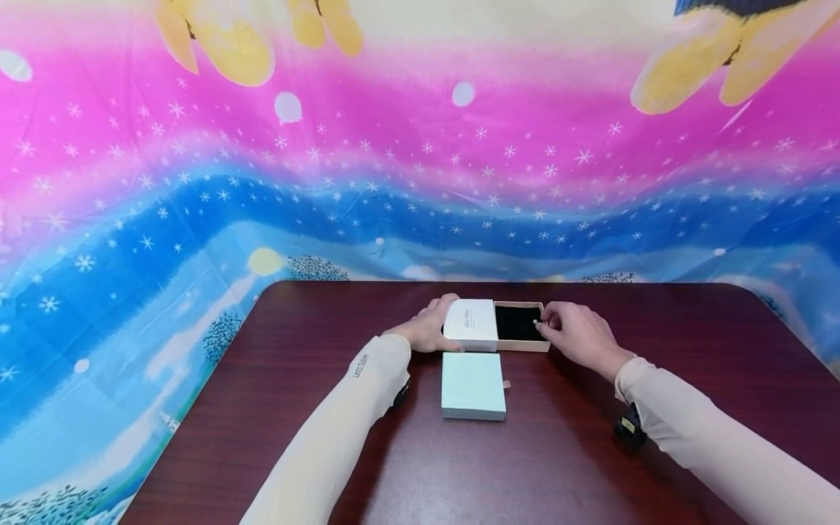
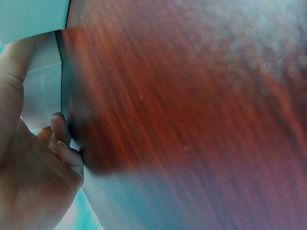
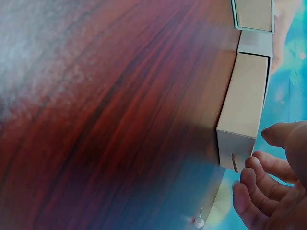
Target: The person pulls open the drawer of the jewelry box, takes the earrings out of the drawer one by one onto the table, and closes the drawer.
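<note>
On the table, a white slide-out box has its sleeve point(image 1: 469, 324) at left and its drawer, lined with a black pad point(image 1: 515, 323), pulled out to the right. My left hand point(image 1: 429, 326) grips the sleeve's left end, fingers behind and thumb at the near side. At the drawer's right end is my right hand point(image 1: 580, 332), thumb and forefinger together over the pad at a small white bead-like thing point(image 1: 535, 322), seemingly pinched. The drawer's end wall point(image 3: 235, 149) shows beside the curled fingers in the right wrist view. Nearer lies a closed pale green box point(image 1: 471, 385).
The pale green box has a small ribbon tab point(image 1: 507, 384) on its right side. In the right wrist view, a small pale round thing with a thin stem point(image 3: 199, 222) shows near the bottom edge. A printed cloth point(image 1: 420, 146) hangs behind the dark wooden table point(image 1: 315, 321).
</note>
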The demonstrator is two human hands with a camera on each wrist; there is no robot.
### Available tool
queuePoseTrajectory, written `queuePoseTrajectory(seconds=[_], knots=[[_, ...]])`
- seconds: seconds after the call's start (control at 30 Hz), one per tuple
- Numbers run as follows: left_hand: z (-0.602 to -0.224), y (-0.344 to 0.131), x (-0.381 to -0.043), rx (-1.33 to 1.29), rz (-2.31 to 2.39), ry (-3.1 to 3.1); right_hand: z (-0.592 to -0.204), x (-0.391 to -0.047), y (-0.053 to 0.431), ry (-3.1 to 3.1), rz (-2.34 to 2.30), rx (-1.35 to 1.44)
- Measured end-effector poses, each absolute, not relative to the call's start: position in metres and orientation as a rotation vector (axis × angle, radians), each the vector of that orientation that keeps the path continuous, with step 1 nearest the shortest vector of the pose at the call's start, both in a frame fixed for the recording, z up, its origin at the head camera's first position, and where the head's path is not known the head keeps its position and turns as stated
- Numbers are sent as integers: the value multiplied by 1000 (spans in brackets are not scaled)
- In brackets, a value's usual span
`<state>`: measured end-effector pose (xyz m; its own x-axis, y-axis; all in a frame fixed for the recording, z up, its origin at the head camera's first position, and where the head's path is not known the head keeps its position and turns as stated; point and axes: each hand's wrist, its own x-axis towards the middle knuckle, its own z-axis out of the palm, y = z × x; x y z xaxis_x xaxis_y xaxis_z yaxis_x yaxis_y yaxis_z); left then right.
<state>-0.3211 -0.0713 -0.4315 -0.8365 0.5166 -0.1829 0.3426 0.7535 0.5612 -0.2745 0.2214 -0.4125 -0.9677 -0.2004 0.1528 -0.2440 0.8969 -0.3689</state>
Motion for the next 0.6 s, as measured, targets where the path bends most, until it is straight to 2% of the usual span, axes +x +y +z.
queuePoseTrajectory(seconds=[0.6], knots=[[-434,-72,-323,684,771,2617,-411,-278,223,-2971,609,351]])
